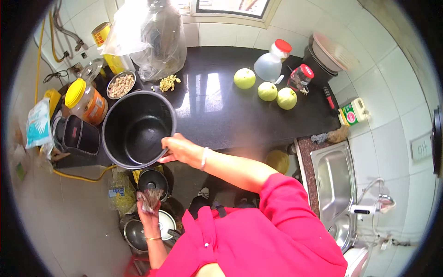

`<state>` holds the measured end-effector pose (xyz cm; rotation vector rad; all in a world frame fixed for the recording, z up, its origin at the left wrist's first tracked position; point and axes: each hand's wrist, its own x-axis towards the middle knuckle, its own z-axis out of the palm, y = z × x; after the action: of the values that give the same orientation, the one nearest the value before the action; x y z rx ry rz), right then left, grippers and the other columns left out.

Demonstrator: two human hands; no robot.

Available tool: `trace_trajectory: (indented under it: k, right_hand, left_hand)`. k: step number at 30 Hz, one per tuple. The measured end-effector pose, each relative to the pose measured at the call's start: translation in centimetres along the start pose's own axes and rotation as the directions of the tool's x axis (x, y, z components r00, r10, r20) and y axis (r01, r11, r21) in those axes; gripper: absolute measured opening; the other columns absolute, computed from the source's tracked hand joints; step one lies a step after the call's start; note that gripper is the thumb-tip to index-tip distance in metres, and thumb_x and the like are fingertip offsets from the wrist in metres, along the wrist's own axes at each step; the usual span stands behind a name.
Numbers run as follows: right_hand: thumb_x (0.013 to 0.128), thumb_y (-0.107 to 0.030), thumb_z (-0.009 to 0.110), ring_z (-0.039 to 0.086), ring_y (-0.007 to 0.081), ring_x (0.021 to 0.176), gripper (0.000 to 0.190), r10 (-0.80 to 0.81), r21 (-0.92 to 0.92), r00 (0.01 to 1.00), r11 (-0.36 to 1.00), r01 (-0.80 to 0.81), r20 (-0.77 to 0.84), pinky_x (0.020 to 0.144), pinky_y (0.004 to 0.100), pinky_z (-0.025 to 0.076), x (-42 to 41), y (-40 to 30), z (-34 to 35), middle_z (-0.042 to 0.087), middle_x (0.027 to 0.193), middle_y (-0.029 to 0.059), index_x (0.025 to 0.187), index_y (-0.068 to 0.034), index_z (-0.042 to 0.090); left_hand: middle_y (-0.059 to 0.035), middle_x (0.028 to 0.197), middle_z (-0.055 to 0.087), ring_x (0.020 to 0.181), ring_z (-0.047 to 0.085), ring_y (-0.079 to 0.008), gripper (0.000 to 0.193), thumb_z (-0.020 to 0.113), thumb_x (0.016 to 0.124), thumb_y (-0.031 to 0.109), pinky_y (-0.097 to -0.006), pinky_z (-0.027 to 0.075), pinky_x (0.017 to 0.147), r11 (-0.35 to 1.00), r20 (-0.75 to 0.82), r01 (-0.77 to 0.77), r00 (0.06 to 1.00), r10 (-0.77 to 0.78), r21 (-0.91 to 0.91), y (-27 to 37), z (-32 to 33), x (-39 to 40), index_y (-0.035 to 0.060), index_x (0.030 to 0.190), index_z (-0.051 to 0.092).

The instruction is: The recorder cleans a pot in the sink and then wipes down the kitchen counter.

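Observation:
My right hand grips the rim of a large, deep black cooking pot with a grey edge. The pot is tilted so that its bare inside faces me, and it is over the left part of the black countertop, reaching past its front edge. Whether it rests on the counter I cannot tell. My left hand holds a crumpled brownish cloth below the pot, apart from it. Beneath the cloth shows a dark round lid or pan.
A steel bowl of nuts, a yellow-lidded jar and a plastic-covered vessel stand at the left. Three pale green fruits and red-lidded containers sit to the right. Beyond is a steel sink. Pans lie below.

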<state>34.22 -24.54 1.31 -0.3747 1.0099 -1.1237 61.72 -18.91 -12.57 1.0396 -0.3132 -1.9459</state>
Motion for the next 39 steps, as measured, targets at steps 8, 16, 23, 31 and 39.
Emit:
trace_trajectory:
  k: [8, 16, 23, 31, 39]
  right_hand:
    - [0.079, -0.01, 0.043, 0.057, 0.0198, 0.076, 0.02, -0.008, -0.007, 1.0, 1.0, 0.008, 0.014, 0.062, 0.03, 0.053, 3.1, 1.3, 4.1, 0.054, 0.087, 0.0098, 0.09, 0.005, 0.049]
    - [0.079, -0.019, 0.057, 0.059, 0.023, 0.082, 0.045, -0.085, 0.17, 0.991, 0.983, 0.066, 0.106, 0.067, 0.031, 0.053, 4.0, 1.8, 2.4, 0.05, 0.103, 0.0169, 0.109, 0.008, 0.036]
    - [0.084, -0.025, 0.056, 0.062, 0.024, 0.081, 0.038, -0.12, 0.224, 0.993, 0.968, 0.114, 0.011, 0.068, 0.0324, 0.052, -3.8, 2.5, -7.8, 0.057, 0.101, 0.0124, 0.112, -0.004, 0.043]
    - [0.085, -0.017, 0.052, 0.061, 0.0174, 0.075, 0.02, -0.081, 0.488, 0.877, 0.805, 0.338, -0.474, 0.064, 0.0261, 0.051, -25.1, 13.0, -22.2, 0.062, 0.091, 0.0106, 0.096, -0.002, 0.057]
    - [0.085, -0.019, 0.049, 0.058, 0.0153, 0.073, 0.026, -0.071, 0.536, 0.698, 0.587, 0.607, -0.713, 0.061, 0.0255, 0.049, -41.9, 24.2, -29.1, 0.061, 0.092, 0.0097, 0.102, -0.002, 0.055]
  left_hand:
    - [-0.0059, 0.104, 0.058, 0.091, 0.057, -0.0246, 0.034, 0.05, 0.08, 0.031, -0.04, 0.051, 0.067, 0.994, -0.011, 0.092, 0.996, -0.092, -0.053, 0.7, -1.4, 1.7, 0.0107, 0.108, 0.052]
    - [-0.0057, 0.104, 0.058, 0.093, 0.057, -0.0225, 0.033, 0.046, 0.082, 0.031, -0.0357, 0.049, 0.068, 0.958, 0.171, 0.266, 0.944, -0.281, 0.109, -0.9, 4.2, 4.2, 0.0107, 0.108, 0.052]
    - [-0.0063, 0.106, 0.057, 0.093, 0.057, -0.0215, 0.036, 0.044, 0.083, 0.03, -0.036, 0.049, 0.071, 0.906, 0.292, 0.281, 0.88, -0.374, 0.316, -3.4, 10.0, 4.8, 0.0083, 0.111, 0.05]
    - [-0.0081, 0.105, 0.058, 0.096, 0.056, -0.0252, 0.036, 0.046, 0.082, 0.031, -0.039, 0.049, 0.074, 0.855, 0.459, 0.278, 0.749, -0.478, 0.438, -9.5, 19.3, 0.5, 0.007, 0.109, 0.05]
    - [-0.0107, 0.111, 0.054, 0.102, 0.052, -0.0293, 0.032, 0.047, 0.083, 0.024, -0.0509, 0.043, 0.084, 0.809, 0.531, 0.426, 0.611, -0.587, 0.404, -19.5, 26.9, -3.5, 0.0069, 0.11, 0.05]
